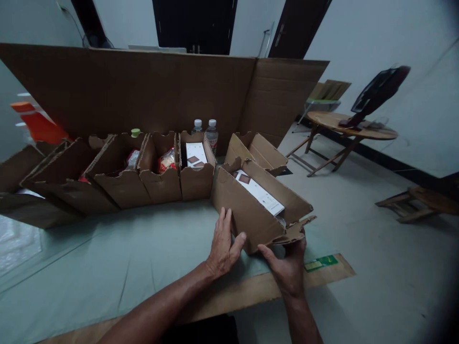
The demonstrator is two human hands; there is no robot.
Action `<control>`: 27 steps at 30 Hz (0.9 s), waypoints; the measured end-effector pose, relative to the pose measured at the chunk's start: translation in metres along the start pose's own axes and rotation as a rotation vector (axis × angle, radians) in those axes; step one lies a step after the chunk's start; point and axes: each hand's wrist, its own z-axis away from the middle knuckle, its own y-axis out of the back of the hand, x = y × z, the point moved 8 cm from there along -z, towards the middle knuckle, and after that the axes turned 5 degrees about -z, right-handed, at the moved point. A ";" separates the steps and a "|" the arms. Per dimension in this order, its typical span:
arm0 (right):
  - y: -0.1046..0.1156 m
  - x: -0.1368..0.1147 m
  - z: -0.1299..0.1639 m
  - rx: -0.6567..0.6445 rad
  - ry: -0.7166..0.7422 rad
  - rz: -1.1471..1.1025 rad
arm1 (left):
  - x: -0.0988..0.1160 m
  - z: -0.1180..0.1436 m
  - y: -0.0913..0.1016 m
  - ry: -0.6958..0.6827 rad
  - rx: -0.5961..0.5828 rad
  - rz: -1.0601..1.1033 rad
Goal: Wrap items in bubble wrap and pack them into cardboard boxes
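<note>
An open-topped cardboard box (247, 210) stands at an angle at the table's right end, its near flap bent outward. Inside it lies a white carton (260, 191) printed with brown squares. My left hand (224, 246) rests against the box's left side, fingers stretched out and thumb spread. At the near end, my right hand (289, 267) grips the box below the bent flap, thumb in front; its other fingers are partly hidden. Behind it stands another cardboard box (239, 149) with a raised flap.
Several cardboard bins (161, 186) form a row at left, with packets and a white carton (196, 155). Two bottles (212, 134) stand behind them. A cardboard screen (161, 91) backs the table (107, 258). Rightward are a round wooden table (376, 133) and a stool (426, 203).
</note>
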 end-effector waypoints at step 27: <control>-0.108 -0.024 -0.107 -0.205 -0.076 0.589 | -0.043 -0.026 0.033 0.076 0.136 0.113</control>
